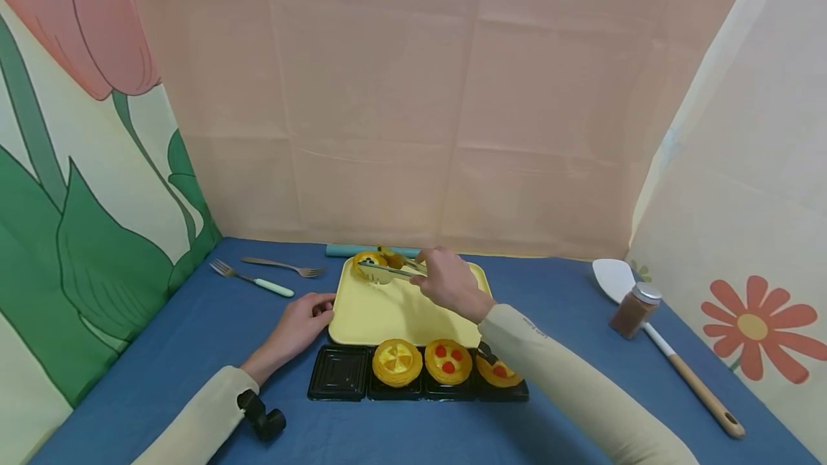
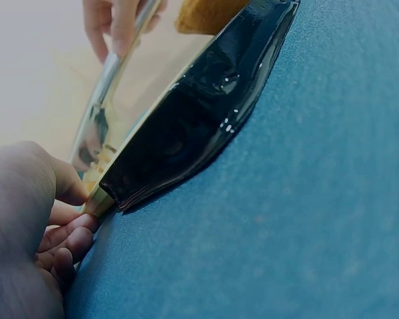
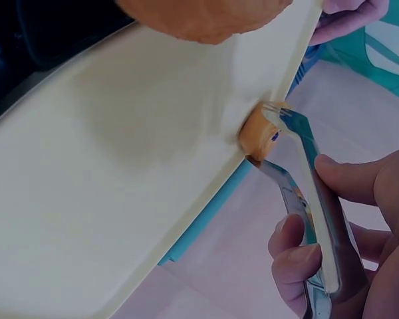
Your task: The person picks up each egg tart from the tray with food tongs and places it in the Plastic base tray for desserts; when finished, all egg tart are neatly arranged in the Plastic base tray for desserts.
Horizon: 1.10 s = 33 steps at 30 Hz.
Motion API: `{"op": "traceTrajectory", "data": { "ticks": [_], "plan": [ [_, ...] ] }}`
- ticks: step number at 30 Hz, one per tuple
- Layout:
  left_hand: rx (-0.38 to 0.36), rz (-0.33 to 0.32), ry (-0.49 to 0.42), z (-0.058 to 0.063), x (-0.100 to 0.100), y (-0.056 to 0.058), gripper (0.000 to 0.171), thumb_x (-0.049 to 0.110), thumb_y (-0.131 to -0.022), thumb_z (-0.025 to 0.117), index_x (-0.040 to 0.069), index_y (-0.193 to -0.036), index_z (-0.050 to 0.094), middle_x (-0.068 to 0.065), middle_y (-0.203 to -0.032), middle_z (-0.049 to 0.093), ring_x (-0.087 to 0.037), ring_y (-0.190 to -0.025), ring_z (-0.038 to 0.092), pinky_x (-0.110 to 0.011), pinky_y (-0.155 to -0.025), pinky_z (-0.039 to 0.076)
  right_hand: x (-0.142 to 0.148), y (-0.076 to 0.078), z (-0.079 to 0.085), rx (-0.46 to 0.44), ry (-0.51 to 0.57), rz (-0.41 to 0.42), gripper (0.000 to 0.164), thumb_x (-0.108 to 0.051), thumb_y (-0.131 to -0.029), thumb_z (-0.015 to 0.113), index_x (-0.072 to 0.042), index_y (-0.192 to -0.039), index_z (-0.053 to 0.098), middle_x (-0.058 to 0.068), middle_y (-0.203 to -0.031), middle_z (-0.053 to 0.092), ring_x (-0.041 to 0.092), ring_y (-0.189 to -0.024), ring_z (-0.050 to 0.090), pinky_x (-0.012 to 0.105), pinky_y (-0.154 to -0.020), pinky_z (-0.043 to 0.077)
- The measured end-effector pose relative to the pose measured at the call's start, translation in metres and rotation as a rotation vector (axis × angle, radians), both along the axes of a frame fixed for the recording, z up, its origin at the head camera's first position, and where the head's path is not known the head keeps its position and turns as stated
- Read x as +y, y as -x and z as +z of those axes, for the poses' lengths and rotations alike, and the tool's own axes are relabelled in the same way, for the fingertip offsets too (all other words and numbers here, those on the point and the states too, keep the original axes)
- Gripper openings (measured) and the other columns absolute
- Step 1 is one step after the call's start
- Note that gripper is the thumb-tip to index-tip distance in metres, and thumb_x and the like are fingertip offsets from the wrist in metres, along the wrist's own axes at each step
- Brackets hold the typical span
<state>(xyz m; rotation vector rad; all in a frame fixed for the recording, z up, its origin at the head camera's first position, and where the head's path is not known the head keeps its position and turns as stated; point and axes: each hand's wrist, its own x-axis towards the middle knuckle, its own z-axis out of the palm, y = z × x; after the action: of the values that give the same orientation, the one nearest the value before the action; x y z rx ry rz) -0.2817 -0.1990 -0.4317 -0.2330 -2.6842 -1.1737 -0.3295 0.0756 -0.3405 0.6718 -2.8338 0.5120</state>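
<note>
My right hand grips metal tongs above the pale yellow tray. The tongs' tips lie at either side of a small egg tart with dark blue bits on top, at the tray's far left corner; whether they squeeze it I cannot tell. At the tray's left edge, my left hand pinches the rim between thumb and fingers. Along the near edge stands a black plastic container in sections. It bears a tart with yellow pieces, one with red pieces and a third, partly behind my right sleeve.
Two forks, one with a pale green handle and one plain, lie on the left. On the right are a white spatula with a wooden handle and a brown-filled jar. A teal strip lies behind the tray.
</note>
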Motion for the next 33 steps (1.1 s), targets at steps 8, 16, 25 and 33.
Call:
{"op": "traceTrajectory", "data": {
  "ticks": [8,16,25,33],
  "plan": [
    [0.015,-0.009,-0.002,0.0,0.0,-0.002,0.037,0.006,-0.095,0.056,-0.006,-0.13,0.064,-0.005,-0.094,0.059,-0.018,-0.079,0.051,-0.034,-0.069,0.041,0.002,-0.001,0.001,0.003,0.014,0.027,0.035,-0.023,-0.091,0.076,-0.007,-0.122,0.071,0.009,-0.12,0.068,0.011,-0.051,0.055,0.03,-0.043,0.045],
    [0.008,-0.01,-0.015,0.0,0.001,-0.003,0.037,0.007,-0.096,0.056,-0.005,-0.13,0.064,-0.004,-0.095,0.059,-0.017,-0.079,0.051,-0.033,-0.07,0.04,0.005,-0.002,-0.001,0.024,0.036,0.055,0.033,-0.02,-0.091,0.076,-0.006,-0.121,0.072,0.009,-0.117,0.07,0.012,-0.052,0.055,0.031,-0.044,0.046],
    [0.01,-0.007,-0.015,0.0,0.001,-0.002,0.037,0.006,-0.095,0.056,-0.006,-0.13,0.064,-0.005,-0.094,0.059,-0.018,-0.079,0.051,-0.034,-0.07,0.041,0.008,-0.004,0.0,0.051,0.017,0.051,0.032,-0.022,-0.092,0.076,-0.007,-0.12,0.072,0.008,-0.118,0.069,0.012,-0.069,0.062,0.027,-0.053,0.048],
    [0.008,-0.006,-0.014,-0.001,0.0,-0.002,0.037,0.006,-0.096,0.056,-0.005,-0.13,0.064,-0.005,-0.094,0.059,-0.018,-0.079,0.051,-0.034,-0.07,0.041,0.013,-0.012,0.003,0.059,0.025,0.059,0.035,-0.024,-0.092,0.076,-0.008,-0.122,0.071,0.009,-0.122,0.068,0.01,-0.061,0.06,0.027,-0.051,0.048]
  ]
}}
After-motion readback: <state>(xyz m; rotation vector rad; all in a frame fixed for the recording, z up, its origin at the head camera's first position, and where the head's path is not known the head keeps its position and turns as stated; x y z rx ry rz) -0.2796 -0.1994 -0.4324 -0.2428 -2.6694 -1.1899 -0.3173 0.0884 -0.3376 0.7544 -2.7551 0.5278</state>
